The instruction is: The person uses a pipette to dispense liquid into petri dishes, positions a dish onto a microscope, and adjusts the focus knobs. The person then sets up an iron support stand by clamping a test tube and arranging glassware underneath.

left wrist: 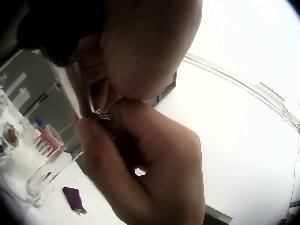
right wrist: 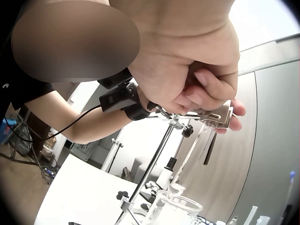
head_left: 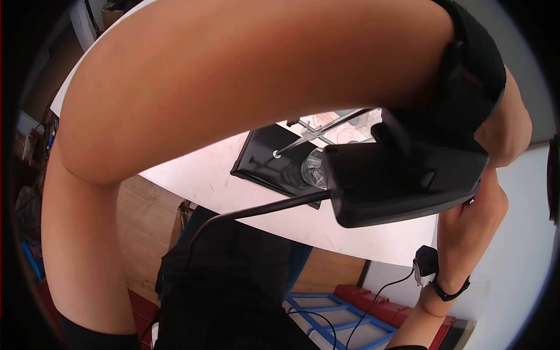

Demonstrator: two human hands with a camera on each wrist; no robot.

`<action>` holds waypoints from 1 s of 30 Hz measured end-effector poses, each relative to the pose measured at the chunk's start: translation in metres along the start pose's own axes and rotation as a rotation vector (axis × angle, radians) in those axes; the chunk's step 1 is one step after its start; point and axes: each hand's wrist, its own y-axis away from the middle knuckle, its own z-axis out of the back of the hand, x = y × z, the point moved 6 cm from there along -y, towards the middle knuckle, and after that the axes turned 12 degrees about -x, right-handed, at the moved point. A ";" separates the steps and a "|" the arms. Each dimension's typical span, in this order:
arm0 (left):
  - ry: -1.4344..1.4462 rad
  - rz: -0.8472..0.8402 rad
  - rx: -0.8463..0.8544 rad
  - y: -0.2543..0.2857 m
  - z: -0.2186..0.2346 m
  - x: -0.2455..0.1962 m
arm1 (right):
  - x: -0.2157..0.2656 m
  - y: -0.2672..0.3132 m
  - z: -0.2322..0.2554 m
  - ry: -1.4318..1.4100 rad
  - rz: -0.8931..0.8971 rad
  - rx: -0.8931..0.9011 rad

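Observation:
A metal clamp [right wrist: 218, 116] sits high on a lab stand, whose upright rod [right wrist: 157, 157] rises from a black base [head_left: 262, 160]. My left hand [head_left: 508, 125] grips the clamp, its fingertips [right wrist: 238, 108] showing beyond the metal. Close against it, my right hand [right wrist: 197, 61] has its fingers curled in. In the left wrist view the right hand [left wrist: 145, 159] pinches a small metal screw [left wrist: 104, 116] between thumb and index finger, at the end of a metal rod [left wrist: 75, 89]. A slender glass tube [right wrist: 190, 157] hangs below the clamp, over a glass beaker [right wrist: 180, 201].
A second clamp holder [right wrist: 125, 202] is lower on the rod. Beyond the stand are a tall glass cylinder [left wrist: 44, 178], a reddish beaker [left wrist: 49, 138], several tubes and a dark purple cloth-like piece [left wrist: 73, 199]. The wrist camera [head_left: 408, 175] hides part of the white table [head_left: 198, 169].

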 end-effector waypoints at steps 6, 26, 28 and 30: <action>0.048 0.089 0.032 -0.003 0.001 -0.002 | 0.009 -0.002 0.008 0.094 0.282 -0.009; 0.230 0.335 0.140 -0.030 -0.003 -0.002 | 0.000 0.002 0.015 -0.135 0.053 0.163; 0.240 0.370 0.148 -0.021 0.028 -0.028 | -0.011 0.011 0.009 -0.298 -0.128 0.192; 0.256 0.402 0.158 -0.029 0.013 -0.012 | -0.016 0.017 0.002 -0.473 -0.365 0.262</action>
